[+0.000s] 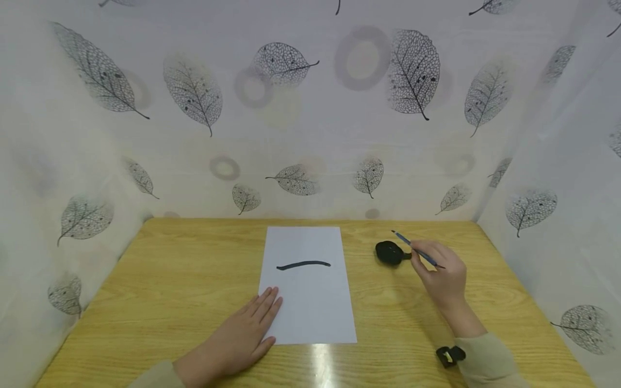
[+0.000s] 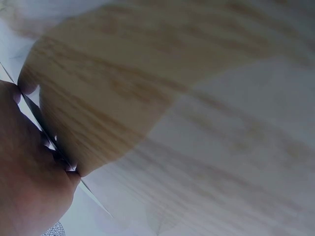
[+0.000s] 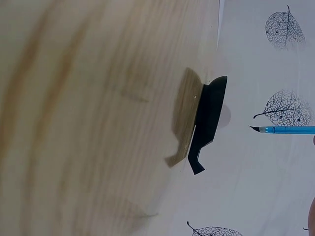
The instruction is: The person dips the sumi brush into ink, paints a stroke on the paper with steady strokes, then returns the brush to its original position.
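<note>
A white sheet of paper (image 1: 312, 307) lies on the table with one dark, slightly arched stroke (image 1: 304, 264) across its upper half. My left hand (image 1: 237, 337) rests with straight fingers on the sheet's lower left edge; the left wrist view shows that hand (image 2: 34, 172) at its left side. To the right of the paper, my right hand (image 1: 442, 274) pinches a blue paintbrush (image 1: 412, 247) between thumb and fingers. Its dark tip (image 3: 255, 129) points left, above and apart from a small black dish with a handle (image 1: 390, 253). In the right wrist view most of the right hand is out of frame.
The yellow wood-grain table (image 1: 184, 269) is enclosed by white curtains (image 1: 320, 124) printed with grey leaves at the back and both sides. A small black device (image 1: 450, 355) sits at the right sleeve's cuff. Light glares off the table's front, below the paper.
</note>
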Demonstrator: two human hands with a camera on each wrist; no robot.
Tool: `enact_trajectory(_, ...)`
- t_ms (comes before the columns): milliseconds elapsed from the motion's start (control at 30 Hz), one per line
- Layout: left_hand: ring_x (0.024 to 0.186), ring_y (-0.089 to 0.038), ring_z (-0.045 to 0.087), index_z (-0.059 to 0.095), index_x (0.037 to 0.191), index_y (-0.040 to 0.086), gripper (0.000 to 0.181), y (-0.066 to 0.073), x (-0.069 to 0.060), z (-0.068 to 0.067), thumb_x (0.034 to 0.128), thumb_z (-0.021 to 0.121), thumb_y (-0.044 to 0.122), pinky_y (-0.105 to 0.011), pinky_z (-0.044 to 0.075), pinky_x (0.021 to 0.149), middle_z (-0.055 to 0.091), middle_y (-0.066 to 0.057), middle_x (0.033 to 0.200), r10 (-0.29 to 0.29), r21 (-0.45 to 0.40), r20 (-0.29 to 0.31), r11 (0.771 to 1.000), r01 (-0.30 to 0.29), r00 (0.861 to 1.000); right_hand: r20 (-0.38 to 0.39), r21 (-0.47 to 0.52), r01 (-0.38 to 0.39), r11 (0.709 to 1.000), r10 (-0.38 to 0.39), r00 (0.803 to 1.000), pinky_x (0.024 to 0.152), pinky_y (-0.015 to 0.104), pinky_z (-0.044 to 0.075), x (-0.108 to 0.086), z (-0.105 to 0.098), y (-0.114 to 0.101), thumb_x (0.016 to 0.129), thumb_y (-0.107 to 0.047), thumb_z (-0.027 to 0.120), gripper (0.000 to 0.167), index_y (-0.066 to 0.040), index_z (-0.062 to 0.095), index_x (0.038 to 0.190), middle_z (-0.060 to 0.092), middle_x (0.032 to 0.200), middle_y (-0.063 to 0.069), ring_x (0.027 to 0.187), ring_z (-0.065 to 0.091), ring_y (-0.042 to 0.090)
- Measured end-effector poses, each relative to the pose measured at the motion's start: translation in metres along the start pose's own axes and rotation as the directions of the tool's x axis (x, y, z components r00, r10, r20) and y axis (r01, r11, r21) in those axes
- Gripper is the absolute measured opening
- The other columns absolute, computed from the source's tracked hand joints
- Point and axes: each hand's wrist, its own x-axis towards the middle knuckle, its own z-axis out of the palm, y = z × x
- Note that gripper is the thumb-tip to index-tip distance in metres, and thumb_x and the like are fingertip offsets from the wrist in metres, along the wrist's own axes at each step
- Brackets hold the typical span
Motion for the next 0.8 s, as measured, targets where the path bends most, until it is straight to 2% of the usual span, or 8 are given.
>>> enact_trajectory(100, 0.164, -0.035, 0.026, 0.031, 0.165, 0.000, 0.071, 0.000, 0.000, -0.001, 0.1117, 0.044, 0.044, -0.049, 0.032, 0.131, 0.024, -0.020, 0.176, -0.005, -0.006, 0.010, 1.000, 0.005, 1.000, 0.017, -0.044, 0.039, 0.998, -0.038, 0.999, 0.074, 0.019, 0.056, 0.000, -0.002, 0.001, 0.098, -0.020, 0.066, 0.028, 0.002, 0.082, 0.094, 0.081, 0.089, 0.017, 0.069, 0.074, 0.036)
enact_trajectory(167, 0.164, -0.035, 0.026, 0.031, 0.166, 0.001, 0.071, 0.000, 0.001, -0.001, 0.1118, 0.044, 0.045, -0.050, 0.032, 0.131, 0.024, -0.019, 0.176, -0.009, -0.013, 0.016, 1.000, 0.009, 1.000, 0.028, -0.075, 0.069, 0.995, -0.067, 0.997, 0.064, 0.033, 0.056, 0.000, -0.003, 0.002, 0.101, -0.023, 0.065, 0.031, 0.001, 0.082, 0.093, 0.081, 0.088, 0.016, 0.067, 0.074, 0.034)
enact_trajectory(267, 0.164, -0.034, 0.025, 0.031, 0.166, 0.002, 0.071, 0.000, 0.001, -0.001, 0.1118, 0.043, 0.046, -0.050, 0.031, 0.131, 0.023, -0.018, 0.177, -0.013, -0.021, 0.023, 1.000, 0.014, 1.000, 0.054, -0.102, 0.120, 0.988, -0.115, 0.992, 0.059, 0.044, 0.056, 0.000, -0.006, 0.004, 0.105, -0.025, 0.064, 0.033, 0.000, 0.082, 0.093, 0.081, 0.087, 0.015, 0.066, 0.074, 0.034)
enact_trajectory(533, 0.164, -0.034, 0.025, 0.031, 0.166, 0.002, 0.071, 0.000, 0.002, 0.000, 0.1114, 0.045, 0.046, -0.051, 0.032, 0.131, 0.023, -0.018, 0.177, -0.012, -0.021, 0.015, 1.000, 0.013, 1.000, 0.111, -0.132, 0.239, 0.962, -0.225, 0.968, 0.057, 0.048, 0.059, 0.000, -0.013, 0.010, 0.106, -0.021, 0.060, 0.034, 0.001, 0.082, 0.090, 0.081, 0.088, 0.015, 0.067, 0.074, 0.036)
enact_trajectory(800, 0.163, -0.035, 0.027, 0.032, 0.165, 0.001, 0.070, 0.000, 0.000, -0.001, 0.1118, 0.044, 0.045, -0.050, 0.033, 0.131, 0.025, -0.019, 0.176, -0.006, -0.009, 0.014, 1.000, 0.006, 1.000, 0.168, -0.125, 0.387, 0.913, -0.365, 0.916, 0.053, 0.047, 0.059, -0.002, -0.018, 0.017, 0.105, -0.012, 0.056, 0.032, 0.001, 0.081, 0.091, 0.080, 0.088, 0.015, 0.063, 0.072, 0.034)
